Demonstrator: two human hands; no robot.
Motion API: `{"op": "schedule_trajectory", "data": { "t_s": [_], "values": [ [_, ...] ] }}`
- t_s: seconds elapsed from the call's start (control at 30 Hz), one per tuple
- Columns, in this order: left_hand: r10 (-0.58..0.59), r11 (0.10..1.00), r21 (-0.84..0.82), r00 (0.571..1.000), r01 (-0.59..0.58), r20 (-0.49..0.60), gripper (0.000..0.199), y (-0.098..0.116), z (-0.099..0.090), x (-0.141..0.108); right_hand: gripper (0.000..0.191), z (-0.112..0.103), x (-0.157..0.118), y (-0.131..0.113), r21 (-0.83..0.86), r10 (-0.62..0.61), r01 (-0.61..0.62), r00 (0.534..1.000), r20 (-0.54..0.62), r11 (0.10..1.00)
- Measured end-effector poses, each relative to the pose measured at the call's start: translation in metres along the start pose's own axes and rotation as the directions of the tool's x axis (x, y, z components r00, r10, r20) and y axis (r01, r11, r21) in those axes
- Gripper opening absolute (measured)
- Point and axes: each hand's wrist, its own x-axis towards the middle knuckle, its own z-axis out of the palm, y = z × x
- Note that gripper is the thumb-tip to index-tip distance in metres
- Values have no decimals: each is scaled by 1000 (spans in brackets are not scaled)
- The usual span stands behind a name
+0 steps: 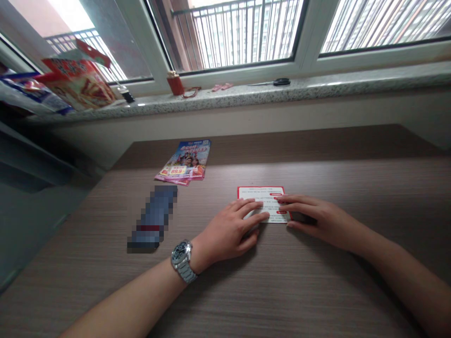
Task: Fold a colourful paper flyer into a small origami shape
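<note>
A white rectangular card with a red border and printed text (270,191) lies flat on the brown wood-grain worktop (282,291) beneath a pair of open, empty hands. The left hand (229,230), a silver metal watch (183,261) at its wrist, rests its spread fingers on the card's left part, while the right hand (324,218) touches its right edge with fingers extended. Left of the card lies a dark blue, pixel-blurred oblong object (153,218); colourful printed leaflets (188,159) sit beyond it, to the card's far left. Black-handled scissors (281,81) rest on the speckled stone windowsill (246,95) beyond the card.
</note>
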Motion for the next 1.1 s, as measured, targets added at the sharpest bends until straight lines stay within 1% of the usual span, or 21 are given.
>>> {"op": "schedule_trajectory", "data": {
  "t_s": [0.37, 0.53, 0.7, 0.9, 1.1],
  "values": [
    [6, 1000, -14, 1000, -6, -15, 49, 0, 0, 0, 31, -6, 1, -1, 24, -12, 11, 1000, 10, 1000],
    [5, 1000, -16, 1000, -5, -19, 47, 1, 0, 0, 28, -5, 0, 0, -7, -17, 17, 1000, 23, 1000],
    [-11, 1000, -24, 999, 10, -50, 44, 2, 2, 1, 17, -5, 4, -6, -27, -48, 47, 998, -43, 999],
    [-24, 1000, -19, 995, 22, -94, 36, 1, 6, 4, 12, -5, 6, -13, -25, -76, 75, 995, -59, 997],
    [-30, 999, -24, 989, 27, -143, 23, 0, 9, 7, 16, 0, 7, -19, -6, -55, 54, 997, -54, 998]
  ]
}}
